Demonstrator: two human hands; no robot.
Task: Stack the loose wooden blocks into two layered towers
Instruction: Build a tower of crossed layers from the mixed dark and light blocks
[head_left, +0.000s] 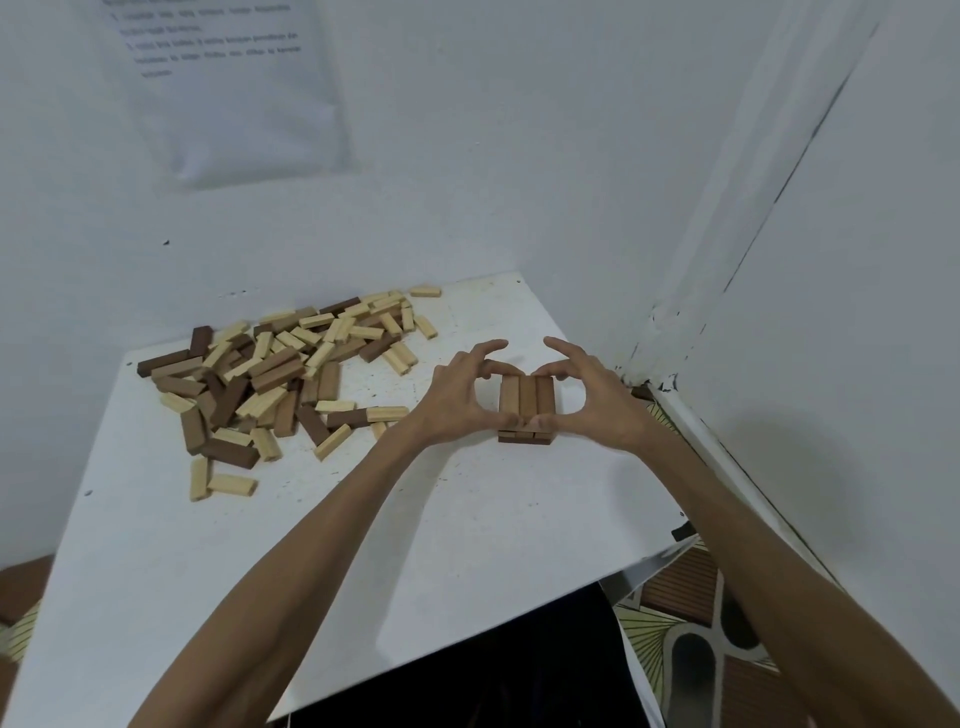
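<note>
Wall notice text blurred, tower base partly hidden

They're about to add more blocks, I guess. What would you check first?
1. Top layer of the stack holds three blocks side by side: ok.
2. Layers squared up: cannot tell, left hand and right hand cover the near edge.
3. A hand free to fetch: not ok, both pinch the stack.
4. Supply of loose blocks close at the left: ok.
5. Bare table near the stack for a second tower: ok.
6. Second tower begun: not ok, none in view.
</note>
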